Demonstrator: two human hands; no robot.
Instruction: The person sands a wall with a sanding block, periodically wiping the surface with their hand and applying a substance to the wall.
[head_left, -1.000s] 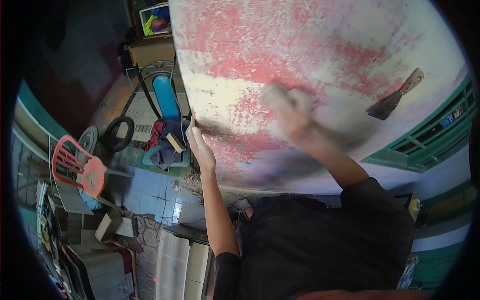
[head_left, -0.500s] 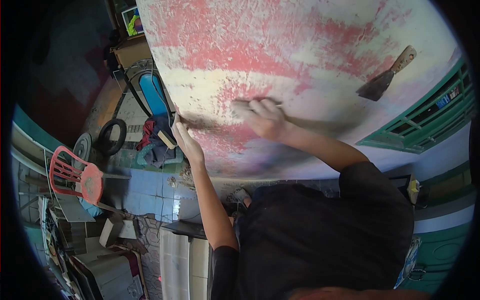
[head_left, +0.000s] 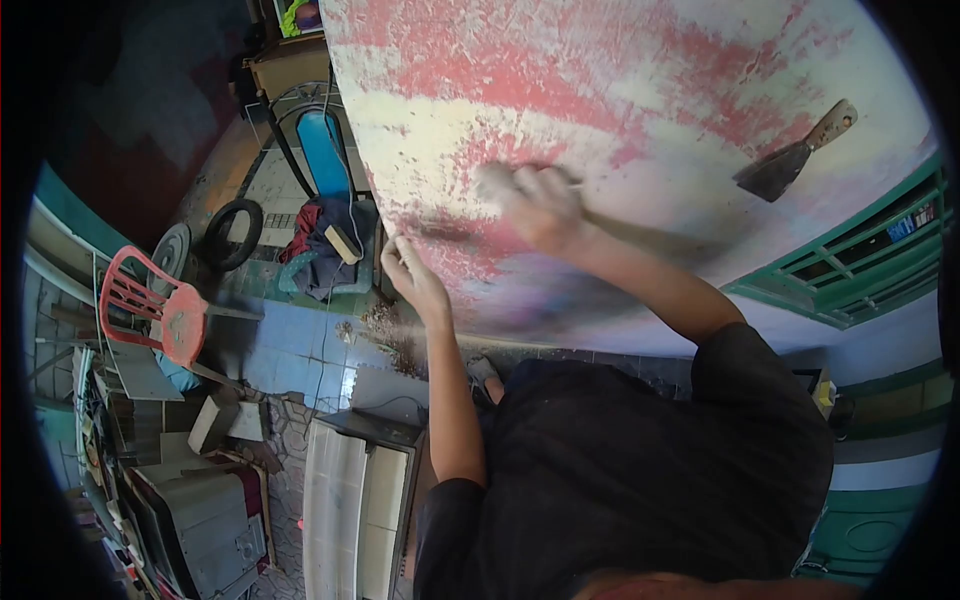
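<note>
My right hand (head_left: 545,208), blurred by motion, is closed on a greyish piece of sandpaper (head_left: 494,184) and presses it to the wall (head_left: 440,130). Red, cream and pale paint show in worn patches on that wall. My left hand (head_left: 412,278) is at the wall's left edge, fingers slightly bent and apart, with nothing in it. A putty knife (head_left: 795,155) with a worn wooden handle and dark blade shows against the wall, right of my right hand.
A green window grille (head_left: 850,250) is at the right. To the left are a red plastic chair (head_left: 170,310), a tire (head_left: 234,235) and a blue-backed chair (head_left: 322,150) with piled cloth (head_left: 325,260). Debris (head_left: 385,335) lies on the floor near the wall's foot.
My left hand has slipped slightly down and bent its fingers at the wall edge. My right hand keeps rubbing about the same patch. The view has shifted slightly.
</note>
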